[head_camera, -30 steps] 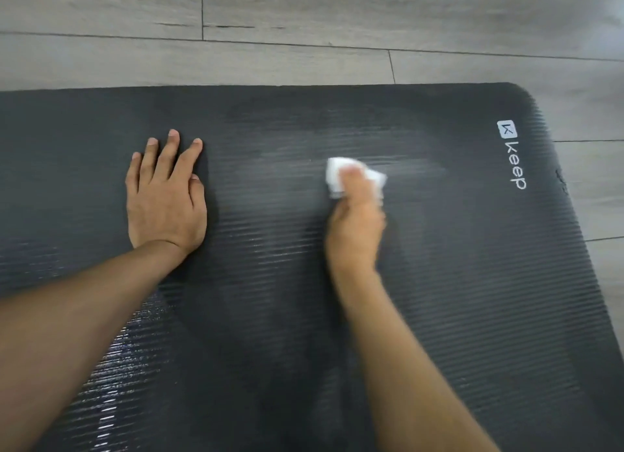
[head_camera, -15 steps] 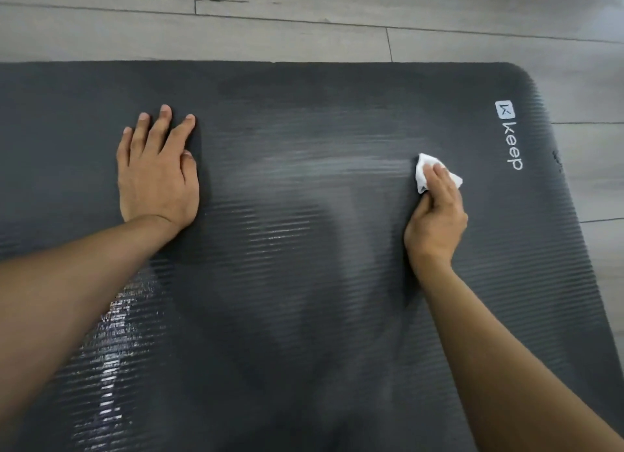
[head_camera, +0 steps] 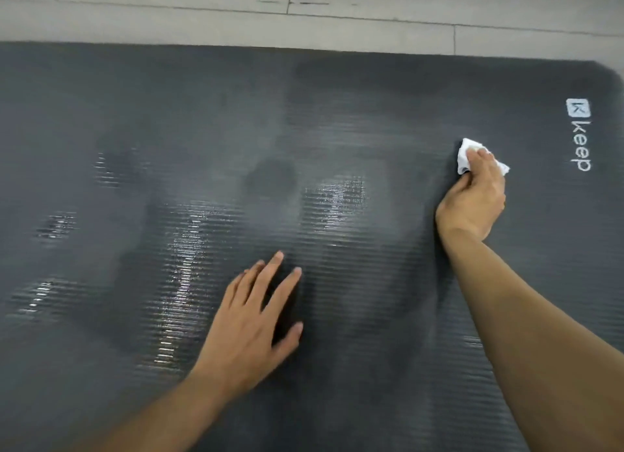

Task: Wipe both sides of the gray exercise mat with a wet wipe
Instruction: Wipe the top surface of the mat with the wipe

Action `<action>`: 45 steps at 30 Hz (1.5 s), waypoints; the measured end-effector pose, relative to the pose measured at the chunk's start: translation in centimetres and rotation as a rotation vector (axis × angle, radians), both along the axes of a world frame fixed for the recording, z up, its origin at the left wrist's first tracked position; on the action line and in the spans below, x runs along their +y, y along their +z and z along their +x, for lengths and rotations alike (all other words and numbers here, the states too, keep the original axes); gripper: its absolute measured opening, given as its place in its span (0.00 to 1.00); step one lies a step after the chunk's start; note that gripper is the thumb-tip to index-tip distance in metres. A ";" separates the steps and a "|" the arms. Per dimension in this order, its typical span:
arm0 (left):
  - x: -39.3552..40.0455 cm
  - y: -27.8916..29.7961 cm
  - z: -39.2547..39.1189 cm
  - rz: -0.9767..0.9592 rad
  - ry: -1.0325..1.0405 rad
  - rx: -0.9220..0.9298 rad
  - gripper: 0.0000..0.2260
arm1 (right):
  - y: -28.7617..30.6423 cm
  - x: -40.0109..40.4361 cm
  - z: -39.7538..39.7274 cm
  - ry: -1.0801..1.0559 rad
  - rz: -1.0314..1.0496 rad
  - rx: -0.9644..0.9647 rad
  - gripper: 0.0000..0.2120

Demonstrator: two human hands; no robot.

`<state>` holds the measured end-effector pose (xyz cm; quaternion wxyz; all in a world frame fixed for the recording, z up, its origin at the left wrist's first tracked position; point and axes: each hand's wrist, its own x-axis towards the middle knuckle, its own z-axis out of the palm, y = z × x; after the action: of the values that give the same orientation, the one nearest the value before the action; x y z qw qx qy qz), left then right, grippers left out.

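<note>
- Pale wood-look floor planks point(head_camera: 337, 29) run along the far side, and the gray exercise mat point(head_camera: 101, 130) lies flat on them, filling nearly the whole view.
- Near the mat's right end, the right hand point(head_camera: 472, 201) grips a crumpled white wet wipe point(head_camera: 467, 152), fingers curled over it and pressing it onto the ribbed surface.
- Just right of that hand, a white "keep" logo point(head_camera: 580, 135) is printed close to the rounded far corner.
- Toward the middle and nearer the person, the left hand point(head_camera: 250, 326) is spread with straight fingers and holds nothing — whether the palm touches the mat cannot be told.
- Glossy wet streaks point(head_camera: 182, 272) shine on the ribs left of that hand, with more patches farther left.
</note>
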<state>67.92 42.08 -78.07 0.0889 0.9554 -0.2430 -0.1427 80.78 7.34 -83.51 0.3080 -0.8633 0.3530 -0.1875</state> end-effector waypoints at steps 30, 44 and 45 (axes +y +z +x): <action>0.1 -0.2 -1.4 0.353 -0.108 0.327 0.64 | 3.9 0.4 -4.3 -0.261 0.022 0.214 0.19; 0.1 0.1 -1.3 0.372 -0.131 0.329 0.63 | 1.9 11.2 -3.8 0.669 -0.207 0.095 0.20; 0.1 0.1 -1.4 0.369 -0.127 0.339 0.63 | 1.6 7.5 -4.8 0.502 -0.208 0.109 0.20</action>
<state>66.57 42.22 -77.93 -0.0567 0.9006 -0.2541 -0.3480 75.98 14.83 -81.92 0.2352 -0.9596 0.1228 -0.0936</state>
